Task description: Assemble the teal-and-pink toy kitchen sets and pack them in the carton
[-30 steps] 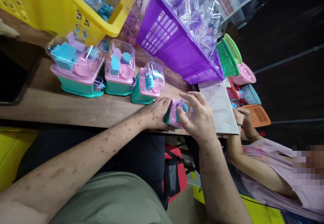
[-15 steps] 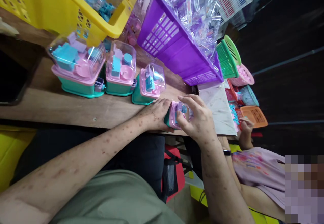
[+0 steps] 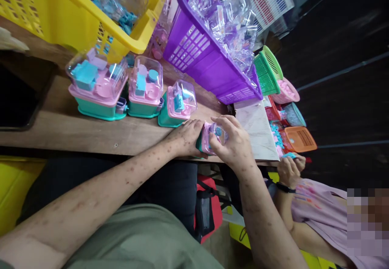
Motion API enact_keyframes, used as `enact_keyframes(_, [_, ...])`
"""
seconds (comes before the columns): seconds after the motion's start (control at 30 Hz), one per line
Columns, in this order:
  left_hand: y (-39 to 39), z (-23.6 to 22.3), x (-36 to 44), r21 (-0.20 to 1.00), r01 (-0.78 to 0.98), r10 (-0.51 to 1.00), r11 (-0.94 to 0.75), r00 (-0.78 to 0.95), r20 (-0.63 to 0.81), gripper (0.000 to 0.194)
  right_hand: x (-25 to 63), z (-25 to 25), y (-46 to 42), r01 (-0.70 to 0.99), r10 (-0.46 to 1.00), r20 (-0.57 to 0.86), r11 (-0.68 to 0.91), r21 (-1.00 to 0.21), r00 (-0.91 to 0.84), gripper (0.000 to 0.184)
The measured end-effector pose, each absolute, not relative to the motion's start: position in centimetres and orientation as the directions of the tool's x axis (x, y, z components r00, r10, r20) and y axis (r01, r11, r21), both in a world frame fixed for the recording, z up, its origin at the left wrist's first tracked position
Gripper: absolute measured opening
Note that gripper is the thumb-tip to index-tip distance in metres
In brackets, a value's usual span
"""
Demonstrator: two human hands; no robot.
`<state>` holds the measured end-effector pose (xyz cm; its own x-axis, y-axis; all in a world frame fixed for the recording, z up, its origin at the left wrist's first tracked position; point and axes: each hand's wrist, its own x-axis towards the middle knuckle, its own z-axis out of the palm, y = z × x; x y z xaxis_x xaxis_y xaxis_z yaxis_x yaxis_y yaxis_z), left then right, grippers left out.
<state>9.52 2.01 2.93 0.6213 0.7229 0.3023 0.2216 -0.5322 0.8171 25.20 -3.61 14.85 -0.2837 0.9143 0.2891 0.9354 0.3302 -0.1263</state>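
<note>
At the table's front edge lies a small toy box [image 3: 207, 136] with a green base, a pink layer and a clear cover, tipped toward the right. My left hand [image 3: 189, 138] is closed around its green base. My right hand [image 3: 232, 141] has its thumb and fingers curved round the clear cover; its far side is hidden by that hand. Three similar toy boxes stand in a row to the left: a near one [image 3: 178, 103], a middle one [image 3: 146, 86] and a far left one [image 3: 97, 86], each with blue and pink pieces under a clear cover.
A yellow basket [image 3: 75, 16] and a purple basket [image 3: 209, 66] of clear plastic parts stand behind. White sheets [image 3: 255, 129] lie to the right. Beyond are green [image 3: 267, 72] and orange [image 3: 299, 138] baskets, and a co-worker's hands [image 3: 291, 169] near a blue piece.
My hands keep the same hold on the toy box. The view has shifted slightly. The co-worker's hands have come together around a blue piece.
</note>
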Motion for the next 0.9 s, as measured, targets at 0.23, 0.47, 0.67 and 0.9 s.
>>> enact_keyframes(0.23, [1.8,2.8,9.8,0.799,0.174,0.706,-0.575,0.600,0.377,0.099,24.9,14.8,-5.0,0.950,0.914,0.324,0.294,-0.108,-0.246,0.041])
enact_keyframes(0.47, [2.0,3.0,9.7,0.805,0.194,0.697,-0.560,0.636,0.331,0.096,25.6,14.8,-4.3,0.953,0.926,0.301,0.276,-0.126,-0.228,0.038])
enact_keyframes(0.67, [2.2,3.1,9.6,0.798,0.186,0.685,-0.573,0.643,0.343,0.096,26.2,14.9,-3.6,0.950,0.942,0.257,0.262,-0.167,-0.215,0.038])
enact_keyframes(0.9, [2.2,3.0,9.6,0.757,0.231,0.664,-0.612,0.670,0.332,0.099,26.8,15.8,-4.2,0.942,0.954,0.188,0.270,-0.200,-0.233,0.040])
